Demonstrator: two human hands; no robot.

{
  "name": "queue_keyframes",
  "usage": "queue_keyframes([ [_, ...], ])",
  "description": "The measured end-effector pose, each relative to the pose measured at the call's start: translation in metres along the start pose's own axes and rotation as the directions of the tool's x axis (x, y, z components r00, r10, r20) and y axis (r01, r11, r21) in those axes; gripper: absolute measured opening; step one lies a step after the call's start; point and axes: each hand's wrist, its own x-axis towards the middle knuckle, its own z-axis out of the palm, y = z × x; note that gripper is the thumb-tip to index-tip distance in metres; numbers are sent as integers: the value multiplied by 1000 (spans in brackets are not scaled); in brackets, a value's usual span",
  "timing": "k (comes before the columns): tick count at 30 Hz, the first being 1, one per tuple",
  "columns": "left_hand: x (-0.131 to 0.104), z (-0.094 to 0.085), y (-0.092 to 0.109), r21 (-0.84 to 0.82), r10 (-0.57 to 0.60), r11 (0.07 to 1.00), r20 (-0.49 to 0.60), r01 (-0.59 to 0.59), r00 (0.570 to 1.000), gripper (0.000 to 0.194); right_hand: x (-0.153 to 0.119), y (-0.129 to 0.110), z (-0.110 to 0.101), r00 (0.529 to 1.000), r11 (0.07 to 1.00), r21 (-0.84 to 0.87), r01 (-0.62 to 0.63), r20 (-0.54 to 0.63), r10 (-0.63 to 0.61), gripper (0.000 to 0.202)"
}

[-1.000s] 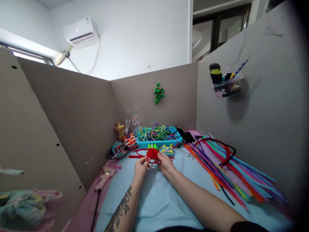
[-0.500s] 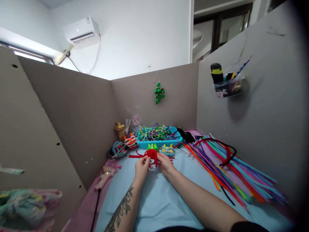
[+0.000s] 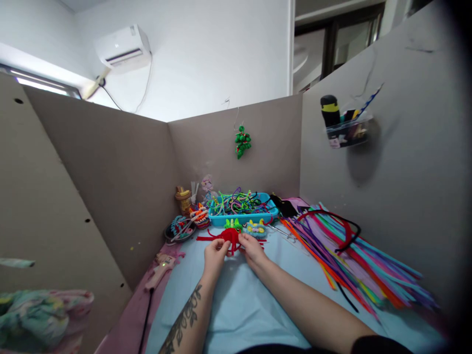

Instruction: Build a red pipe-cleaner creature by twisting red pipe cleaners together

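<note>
Between my two hands is a red pipe-cleaner piece [image 3: 231, 236], a dense rounded body with loose strands hanging from it. My left hand [image 3: 216, 252] pinches its left side between thumb and fingers. On its right side my right hand [image 3: 252, 247] is closed with thumb and forefinger; the other fingers curl underneath, partly hidden. More red pipe cleaners [image 3: 205, 238] lie flat on the cloth just behind the hands. A green pipe-cleaner figure [image 3: 233, 224] and a pale blue and yellow one [image 3: 256, 228] sit right behind the red piece.
A blue tray [image 3: 236, 220] of tangled pipe cleaners stands at the back. Long colourful pipe cleaners [image 3: 342, 255] fan out on the right, near pliers [image 3: 285, 233]. On the left are a dark bowl [image 3: 180, 236] and a pink glue gun [image 3: 160, 273]. Grey partitions [image 3: 236, 172] enclose the table.
The red piece has tilted and flattened slightly between my fingers. Both hands stay nearly in place, still gripping it. The view has shifted very slightly.
</note>
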Motion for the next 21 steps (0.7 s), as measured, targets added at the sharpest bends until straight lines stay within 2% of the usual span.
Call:
queue_keyframes([
  [9,-5,-1,12,87,-4,996,-8,5,1000,28,-2,6,3,1000,999,-38,17,-8,-17,35],
  [12,-4,-1,9,109,23,994,-22,-20,1000,29,-3,6,3,1000,1000,-18,2,-11,-2,36],
  [18,0,-1,-4,37,-19,999,48,17,999,33,-3,-1,1,998,998,60,-30,-51,33,38],
  [21,3,-2,-8,34,9,999,48,-10,999,31,-3,0,1,999,998,63,-30,-29,32,38],
])
